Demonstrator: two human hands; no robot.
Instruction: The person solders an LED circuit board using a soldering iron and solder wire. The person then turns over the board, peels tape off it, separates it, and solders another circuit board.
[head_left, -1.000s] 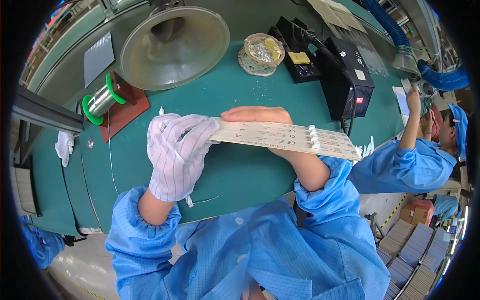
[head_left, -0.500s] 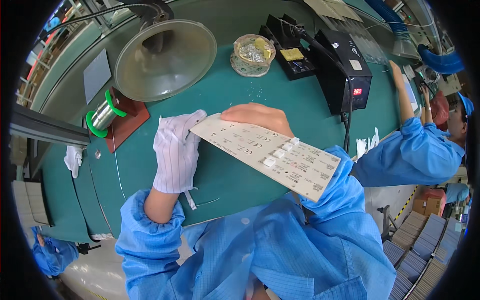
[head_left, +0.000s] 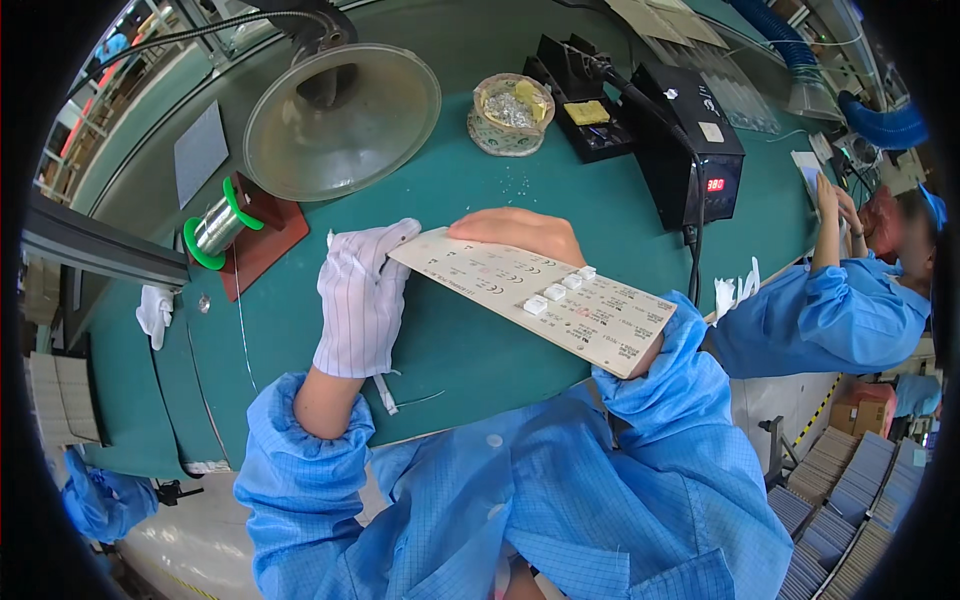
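A cream-coloured circuit board panel [head_left: 480,280] with dark print is held tilted above the green bench. Several small white connectors [head_left: 536,304] stand in a row across its printed face. My left hand [head_left: 362,290], in a white striped glove, is closed on the panel's left end, thumb and fingers pinching the corner. My bare right hand [head_left: 525,232] grips the far long edge, with its fingers wrapped over; the rest of it is hidden under the panel.
Around the bench stand a solder wire spool [head_left: 218,226], a fume extraction hood [head_left: 345,125], a patterned bowl [head_left: 510,115] with metal scraps, and a black soldering station [head_left: 690,150] with a yellow sponge [head_left: 587,112]. A co-worker in blue [head_left: 830,310] sits at the right.
The panel has tilted slightly in my hands, and its right end has risen a little. The co-worker's arms have shifted and now hold a pale sheet.
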